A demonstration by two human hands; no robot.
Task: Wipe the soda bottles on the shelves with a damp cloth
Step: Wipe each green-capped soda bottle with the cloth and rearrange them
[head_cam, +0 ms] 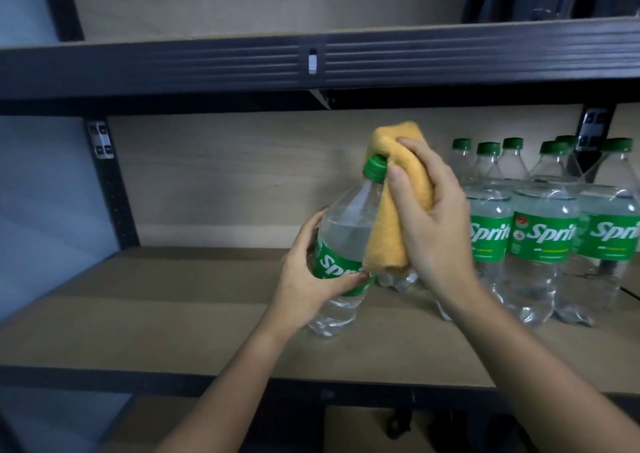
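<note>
Head view: while one bottle is held out in front of the shelf, the wiping of it is in hand.
Bottle being wiped: a clear plastic soda bottle with a green label and green cap [341, 241] is held tilted, its cap leaning to the right, above the brown board shelf [156, 321].
Left hand: the left hand [308, 279] is wrapped around the green label, with the fingers curled and clamped on the bottle's middle.
Right hand: the right hand [429, 217] is closed around a soft orange cloth [391, 210], with the fingers and thumb clamped on the bunched top part.
Cloth: the cloth is pressed against the neck, just beside the cap, and its loose end hangs down over the bottle's side.
Step in hand: the top part of this bottle seems to be getting wiped; the label and the bottom part look not yet reached by the cloth.
Other bottles: a group of clear soda bottles with green caps [540, 231] is stood upright at the right of the shelf, near the right hand.
Behind the cloth: the bottom of one more clear bottle [398, 279] is seen just under the cloth.
Upper shelf: a dark metal beam [207, 68] is seen above.
Next move: the cloth should be slid down the side while the bottle is turned by the left hand.
Care needed: the bottle should be held tight, since a wet side can slip.
</note>
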